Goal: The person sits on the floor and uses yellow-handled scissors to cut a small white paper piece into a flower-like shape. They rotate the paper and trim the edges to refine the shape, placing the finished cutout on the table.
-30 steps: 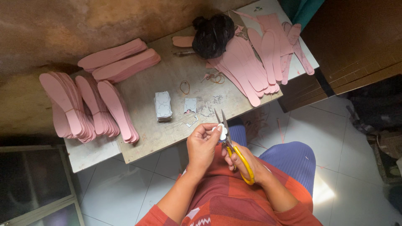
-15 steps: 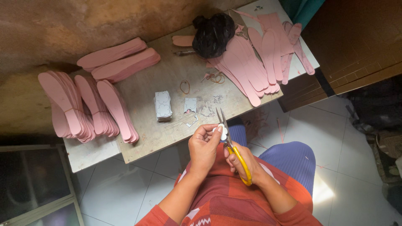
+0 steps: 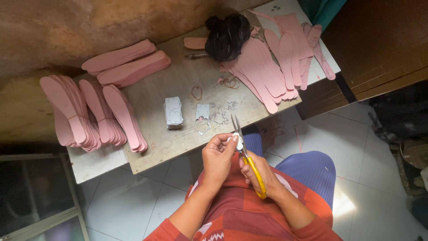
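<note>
My left hand (image 3: 217,158) pinches a small white paper cutout (image 3: 236,141) just in front of the table edge. My right hand (image 3: 260,172) grips yellow-handled scissors (image 3: 248,157), whose blades point up past the cutout toward the table. On the grey table (image 3: 156,102) a stack of white printed cards (image 3: 173,112) lies beside a cut paper scrap (image 3: 203,117). Both hands hover over my lap, above a red patterned shirt and blue trousers.
Piles of pink shoe insoles lie at the table's left (image 3: 84,114), back left (image 3: 127,62) and right (image 3: 276,58). A black bundle (image 3: 227,35) sits at the back. Rubber bands (image 3: 197,92) lie mid-table. A white tiled floor (image 3: 379,178) surrounds me; dark wood furniture (image 3: 379,49) stands at right.
The hands stay in nearly the same place; the cutout has turned slightly in my left fingers against the scissor blades.
</note>
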The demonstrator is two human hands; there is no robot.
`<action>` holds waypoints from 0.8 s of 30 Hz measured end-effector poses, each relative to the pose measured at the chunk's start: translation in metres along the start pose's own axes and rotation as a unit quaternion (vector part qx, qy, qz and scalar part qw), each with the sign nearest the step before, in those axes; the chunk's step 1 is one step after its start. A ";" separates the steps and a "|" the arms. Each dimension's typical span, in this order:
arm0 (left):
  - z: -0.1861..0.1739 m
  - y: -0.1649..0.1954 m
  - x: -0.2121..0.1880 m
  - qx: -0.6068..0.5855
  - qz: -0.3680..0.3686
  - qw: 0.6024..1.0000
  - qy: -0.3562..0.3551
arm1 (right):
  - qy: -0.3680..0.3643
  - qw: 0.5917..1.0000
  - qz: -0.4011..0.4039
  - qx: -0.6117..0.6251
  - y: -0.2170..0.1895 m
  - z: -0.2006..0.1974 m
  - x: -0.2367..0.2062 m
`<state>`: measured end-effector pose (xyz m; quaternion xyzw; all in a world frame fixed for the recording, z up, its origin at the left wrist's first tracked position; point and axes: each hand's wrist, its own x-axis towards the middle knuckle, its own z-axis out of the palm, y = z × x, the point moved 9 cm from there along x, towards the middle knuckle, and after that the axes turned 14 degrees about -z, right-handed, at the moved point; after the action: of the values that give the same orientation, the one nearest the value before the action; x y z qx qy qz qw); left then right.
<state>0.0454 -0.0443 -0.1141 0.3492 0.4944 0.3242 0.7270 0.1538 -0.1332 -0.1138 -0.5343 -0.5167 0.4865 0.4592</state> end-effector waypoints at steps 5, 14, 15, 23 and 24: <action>0.000 -0.002 0.001 -0.002 -0.003 1.000 0.001 | 0.007 1.000 0.007 0.006 0.002 0.000 -0.001; -0.001 -0.001 0.005 -0.009 -0.008 1.000 -0.020 | -0.005 1.000 0.012 0.002 0.001 -0.002 -0.001; -0.001 0.000 0.005 -0.008 -0.006 1.000 -0.024 | -0.008 1.000 0.006 0.001 -0.001 -0.002 0.000; 0.007 0.000 0.000 -0.020 -0.025 0.998 -0.062 | -0.038 0.998 -0.058 0.007 -0.029 0.001 0.011; 0.007 0.001 0.000 -0.015 -0.026 0.998 -0.061 | -0.038 0.998 -0.054 0.006 -0.029 0.000 0.011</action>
<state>0.0519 -0.0456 -0.1114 0.3443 0.4530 0.2912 0.7691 0.1503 -0.1207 -0.0855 -0.4838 -0.5588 0.4846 0.4678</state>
